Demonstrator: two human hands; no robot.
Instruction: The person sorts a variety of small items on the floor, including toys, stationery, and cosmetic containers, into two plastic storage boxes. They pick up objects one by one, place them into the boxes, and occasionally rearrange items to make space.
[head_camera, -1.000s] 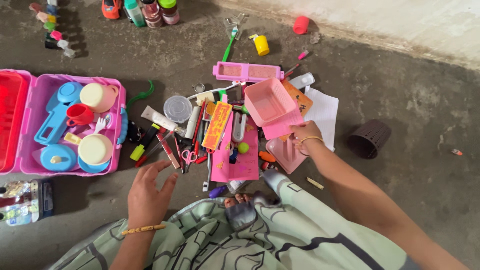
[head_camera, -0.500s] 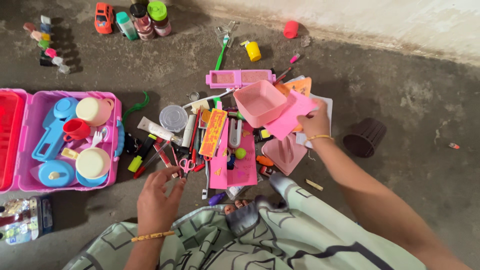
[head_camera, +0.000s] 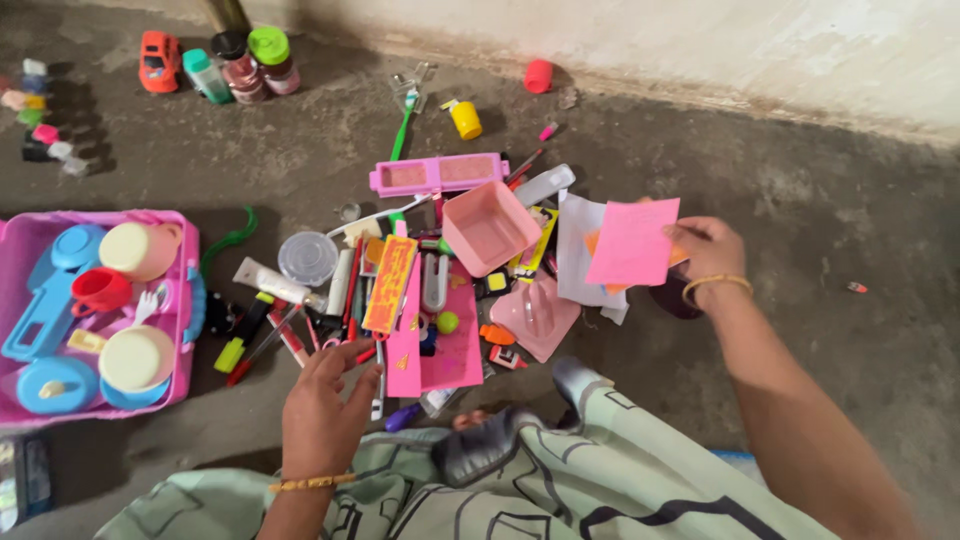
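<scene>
My right hand (head_camera: 708, 258) is shut on a pink sheet of card (head_camera: 632, 243), with an orange piece behind it, held up to the right of the heap. A pink mesh basket (head_camera: 488, 226) lies tilted on the heap of pens, scissors and small toys (head_camera: 400, 300), apart from that hand. My left hand (head_camera: 322, 400) reaches over my patterned green garment (head_camera: 560, 470). Its fingers are spread at the near edge of the heap, by red pens and small scissors (head_camera: 345, 345). It holds nothing that I can see.
A pink case (head_camera: 190, 300) of toy cups and dishes lies open at the left. Jars (head_camera: 250, 55), a toy car (head_camera: 158, 60), a yellow bottle (head_camera: 465, 120) and a red cap (head_camera: 538, 75) stand near the wall. White paper (head_camera: 580, 250) lies beside the basket.
My right hand has carried the pink card to the right, away from the pink basket, which has stayed on the heap. My left hand has moved forward to the pens.
</scene>
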